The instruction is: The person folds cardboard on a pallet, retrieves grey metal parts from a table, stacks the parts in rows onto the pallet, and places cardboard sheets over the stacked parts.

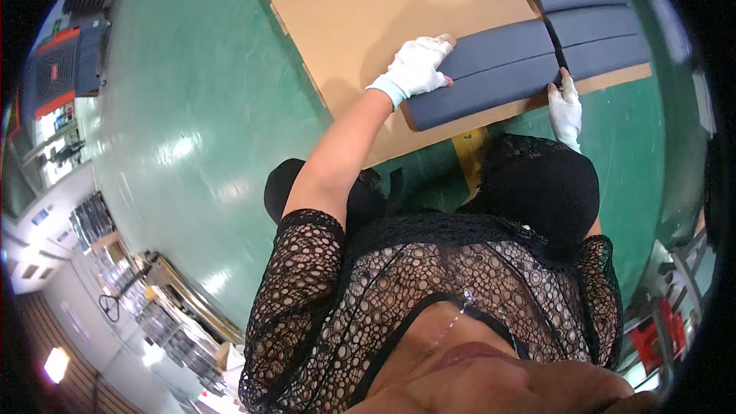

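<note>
A long dark blue padded panel [491, 69] with a lengthwise seam lies flat on a brown cardboard sheet [360, 0], close to its near edge. My left hand [418, 69], in a white glove with bare fingertips, rests over the panel's left end, thumb and fingers spread. At the near right corner of the same panel is my right hand [566, 111], gloved alike, its fingers stretched out by the narrow gap to the neighbouring panel. Beyond that gap lie more blue padded panels [598, 38] in a row. The undersides of the panels are hidden.
Green glossy floor [192, 107] surrounds the cardboard, with a yellow stripe [469, 157] near my knees. An orange and dark crate [65, 69] stands far left. Stacked goods [169, 330] line the lower left, and a red object [658, 335] sits at the lower right.
</note>
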### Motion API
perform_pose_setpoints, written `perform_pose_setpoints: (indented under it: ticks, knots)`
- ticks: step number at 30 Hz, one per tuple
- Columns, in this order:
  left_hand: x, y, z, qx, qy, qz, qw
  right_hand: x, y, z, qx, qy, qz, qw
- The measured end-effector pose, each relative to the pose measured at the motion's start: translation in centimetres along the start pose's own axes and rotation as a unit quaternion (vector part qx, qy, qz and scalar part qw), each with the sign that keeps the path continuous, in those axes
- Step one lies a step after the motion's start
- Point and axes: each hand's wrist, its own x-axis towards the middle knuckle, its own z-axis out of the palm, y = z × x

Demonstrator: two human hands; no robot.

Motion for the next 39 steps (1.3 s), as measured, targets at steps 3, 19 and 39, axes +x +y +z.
perform_pose_setpoints:
  ticks: [3, 19, 39]
  knots:
    - [-0.1, -1.2, 0.9, 0.006, 0.041, 0.037, 0.998, 0.6, -0.2, 0.3, 0.005, -0.012, -0.002, 1.000]
    - [4.8, 0.3, -0.2, -0.020, -0.020, -0.004, 1.000, -3.0, -1.6, -1.8, 0.509, -0.104, 0.286, 0.805]
    - [5.8, 1.5, -1.1, 0.044, -0.065, -0.055, 0.995, -2.1, -4.4, -1.3, 0.402, -0.340, 0.261, 0.809]
